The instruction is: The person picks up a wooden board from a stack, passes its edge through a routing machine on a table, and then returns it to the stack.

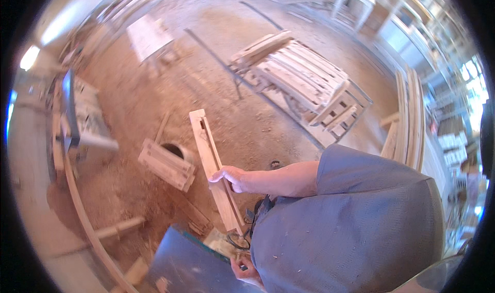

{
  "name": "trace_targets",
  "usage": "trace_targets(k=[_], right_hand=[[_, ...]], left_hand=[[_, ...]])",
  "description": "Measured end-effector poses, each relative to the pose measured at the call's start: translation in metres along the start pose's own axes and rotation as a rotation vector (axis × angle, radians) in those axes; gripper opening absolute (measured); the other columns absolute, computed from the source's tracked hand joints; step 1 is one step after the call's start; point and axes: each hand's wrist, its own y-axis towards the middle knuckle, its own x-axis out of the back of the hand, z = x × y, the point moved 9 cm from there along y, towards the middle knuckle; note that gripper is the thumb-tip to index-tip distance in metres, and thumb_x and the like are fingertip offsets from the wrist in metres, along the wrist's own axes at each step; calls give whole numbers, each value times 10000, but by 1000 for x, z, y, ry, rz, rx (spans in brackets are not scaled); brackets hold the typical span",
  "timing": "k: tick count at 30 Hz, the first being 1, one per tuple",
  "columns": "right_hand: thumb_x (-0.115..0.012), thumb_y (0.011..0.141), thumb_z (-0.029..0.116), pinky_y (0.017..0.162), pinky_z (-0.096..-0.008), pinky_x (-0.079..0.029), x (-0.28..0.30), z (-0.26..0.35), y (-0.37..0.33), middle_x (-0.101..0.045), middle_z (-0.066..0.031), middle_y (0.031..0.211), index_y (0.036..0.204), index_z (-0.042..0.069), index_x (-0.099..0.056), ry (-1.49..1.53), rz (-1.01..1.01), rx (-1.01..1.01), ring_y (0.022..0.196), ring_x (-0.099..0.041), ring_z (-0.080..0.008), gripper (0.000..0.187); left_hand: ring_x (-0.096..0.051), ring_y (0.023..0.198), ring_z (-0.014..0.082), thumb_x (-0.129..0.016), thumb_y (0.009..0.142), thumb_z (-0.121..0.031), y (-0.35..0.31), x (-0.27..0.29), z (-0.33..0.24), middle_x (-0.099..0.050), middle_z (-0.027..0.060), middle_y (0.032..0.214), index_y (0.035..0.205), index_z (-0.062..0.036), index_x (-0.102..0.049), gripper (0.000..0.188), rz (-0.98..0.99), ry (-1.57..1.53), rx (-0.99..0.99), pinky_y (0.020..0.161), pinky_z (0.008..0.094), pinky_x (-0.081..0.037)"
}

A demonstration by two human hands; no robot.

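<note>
While the right hand (232, 178) clamps its fingers around a long, slotted wooden bar (209, 156), the bar slants upper left to lower right above dusty floor (250, 133). The left hand's (246, 269) grip I cannot tell.

Stacked pale boards (301, 71) on a metal stand (207, 48)

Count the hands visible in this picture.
2: the right hand on the wooden board, and the left hand, partly hidden, low in the picture near the table.
</note>
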Motion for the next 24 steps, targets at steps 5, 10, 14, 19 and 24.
trace_targets(k=[5, 10, 14, 19, 24], right_hand=[[-880, 705, 108, 982, -536, -543, 152, 160, -48, -717, -173, 1141, 1258, 12, -604, 128, -325, 150, 1091, -683, -348, 625], [-849, 722, 4, 892, -479, -617, 274, 303, -94, -721, -241, 1132, 1233, -55, -605, 54, -673, 375, 1007, -720, -367, 569], [-848, 725, 34, 856, -415, -640, 338, 402, -114, -730, -247, 1155, 1232, -86, -641, -211, -805, 452, 985, -727, -365, 561], [-926, 588, 242, 916, -405, -597, 390, 501, -144, -739, -247, 1166, 1204, -56, -670, -758, -1137, 377, 1040, -731, -349, 730], [-932, 555, 322, 970, -434, -572, 399, 589, -165, -744, -231, 1167, 1186, -2, -664, -1074, -1381, 274, 1135, -716, -361, 758]], left_hand=[[-655, 766, 249, -705, 931, -149, -3, -105, -68, -707, 145, 906, 1370, 92, -621, 508, 249, -56, 194, 683, 379, -546], [-654, 863, 281, -697, 934, -172, 16, -175, -118, -695, 180, 1010, 1373, 103, -616, 525, 425, -36, 270, 761, 390, -539], [-654, 940, 307, -691, 937, -190, 66, -200, -127, -686, 207, 1094, 1376, 112, -611, 539, 446, -36, 326, 823, 399, -534], [-653, 1037, 340, -684, 941, -213, 144, -206, -121, -674, 241, 1198, 1379, 123, -606, 558, 426, -40, 378, 900, 410, -528], [-652, 1134, 372, -676, 944, -235, 205, -213, -136, -663, 275, 1302, 1382, 134, -601, 578, 417, -42, 417, 978, 421, -522]])
